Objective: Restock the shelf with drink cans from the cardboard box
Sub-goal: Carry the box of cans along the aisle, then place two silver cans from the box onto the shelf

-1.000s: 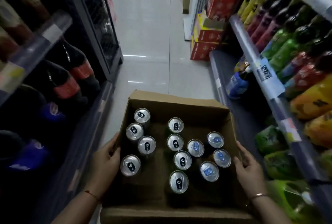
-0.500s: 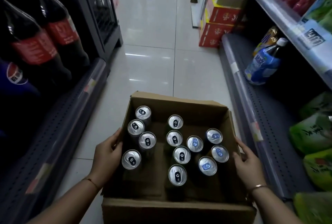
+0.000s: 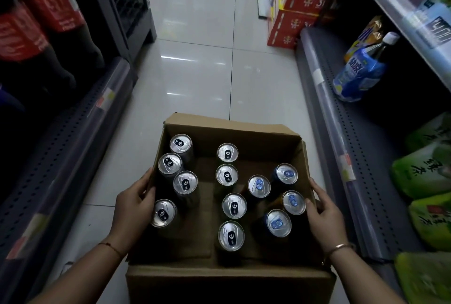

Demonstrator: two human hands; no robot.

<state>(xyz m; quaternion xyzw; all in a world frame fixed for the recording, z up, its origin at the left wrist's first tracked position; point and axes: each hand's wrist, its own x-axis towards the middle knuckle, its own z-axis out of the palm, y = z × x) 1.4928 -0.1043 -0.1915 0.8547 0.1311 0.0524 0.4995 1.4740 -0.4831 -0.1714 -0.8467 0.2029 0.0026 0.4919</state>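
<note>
Open brown cardboard box (image 3: 229,277) held low in a shop aisle over the pale tiled floor (image 3: 195,72), flaps folded out, near flap toward the camera. Inside, twelve drink cans (image 3: 234,205) stand upright, silver tops up: eight with dark pull tabs in two loose columns at the left and middle, four with blue tabs (image 3: 278,223) clustered at the right; bare cardboard bottom shows between the groups. Can sides are in shadow, no brand readable. Left hand (image 3: 133,208) closed on the box's left wall, thumb over the rim inside next to the nearest left can, fingers outside; thin red cord at the wrist. Right hand (image 3: 325,216) closed on the right wall the same way, thumb inside by a blue-tab can, fingers outside; metal bangle at the wrist. Each grip has hold of the box only, no can. Lower right shelf (image 3: 346,157), grey perforated, carries a blue-labelled bottle (image 3: 358,72) with Chinese characters, leaning, and a yellow-and-blue pack behind it, then green bags (image 3: 424,169) with Chinese script nearer the camera. Left shelf holds big dark cola bottles (image 3: 36,25) with red labels, writing too blurred to read. Red-and-yellow cartons (image 3: 300,8) stacked on the floor at the far right, white Chinese characters, not legible. Small price tags on the shelf edges, unreadable.
</note>
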